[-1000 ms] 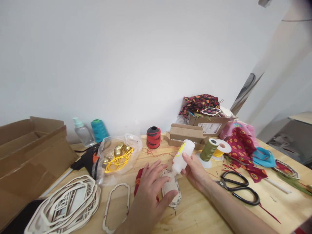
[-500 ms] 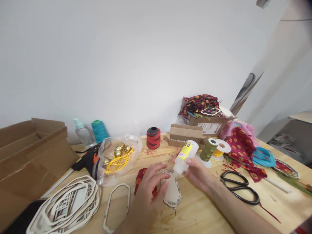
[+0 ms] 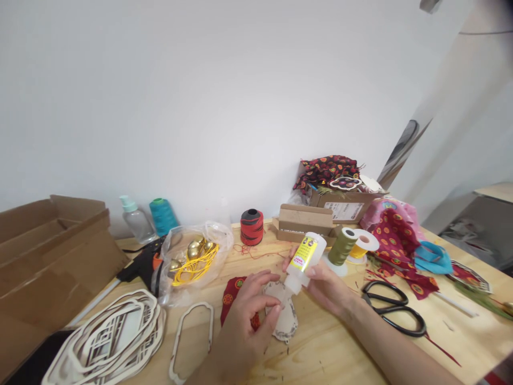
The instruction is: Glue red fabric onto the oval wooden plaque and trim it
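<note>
My right hand (image 3: 326,280) grips a white squeeze bottle (image 3: 309,259) with a yellow label. The bottle is tilted, its tip pointing down and left over a pale scalloped panel (image 3: 285,316) with dark patterned edges, which lies on the table. Left of the panel, my left hand (image 3: 252,307) has thumb and forefinger pinched together above it; whatever is between them is too small to make out. Partly hidden behind my left hand is a red patterned cloth piece (image 3: 230,297). A pale frame (image 3: 175,342) lies farther left.
Stacked pale frames (image 3: 108,342), a glue gun (image 3: 140,267) and a cardboard box (image 3: 56,262) are on the left. A plastic bag (image 3: 218,235) holds gold bells with yellow cord. Thread spools (image 3: 251,227) stand behind; black scissors (image 3: 395,310) and red cloth (image 3: 395,240) lie right.
The bottle has turned slightly in my right hand, so more of its label faces me. My left thumb and forefinger have come closer together and lie slightly lower.
</note>
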`<state>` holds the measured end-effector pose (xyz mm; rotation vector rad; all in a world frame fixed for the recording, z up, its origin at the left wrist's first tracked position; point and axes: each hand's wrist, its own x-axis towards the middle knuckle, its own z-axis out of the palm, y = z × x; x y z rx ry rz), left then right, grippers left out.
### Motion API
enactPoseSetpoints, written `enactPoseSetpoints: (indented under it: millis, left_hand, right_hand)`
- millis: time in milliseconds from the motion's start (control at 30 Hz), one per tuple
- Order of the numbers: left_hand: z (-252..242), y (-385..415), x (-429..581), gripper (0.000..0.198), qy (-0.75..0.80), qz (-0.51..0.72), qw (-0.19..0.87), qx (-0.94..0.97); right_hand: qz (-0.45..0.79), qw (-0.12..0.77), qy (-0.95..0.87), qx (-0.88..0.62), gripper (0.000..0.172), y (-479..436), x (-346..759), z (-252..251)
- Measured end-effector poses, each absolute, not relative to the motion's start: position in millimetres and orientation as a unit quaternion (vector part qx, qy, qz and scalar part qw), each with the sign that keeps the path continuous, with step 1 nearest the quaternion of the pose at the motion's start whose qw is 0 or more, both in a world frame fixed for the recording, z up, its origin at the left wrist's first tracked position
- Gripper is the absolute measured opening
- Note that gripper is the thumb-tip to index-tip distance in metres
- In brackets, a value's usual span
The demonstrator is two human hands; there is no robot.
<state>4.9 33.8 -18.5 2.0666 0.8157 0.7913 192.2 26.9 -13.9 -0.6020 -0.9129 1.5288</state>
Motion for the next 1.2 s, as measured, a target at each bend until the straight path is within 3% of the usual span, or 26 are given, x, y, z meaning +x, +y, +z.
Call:
enactPoseSetpoints:
  millis: [500,1200]
  left_hand:
    - [-21,40,6,0.023,0.309,0.356,0.549,0.691]
    - [-24,43,5,0.027,0.308,0.383,0.563,0.665]
  right_hand:
    - [0.668,0.592,-0.3,-0.338,0.018,34,187,-24]
    - [0.672,0.586,-0.34,-0.3,0.022,32,187,-22]
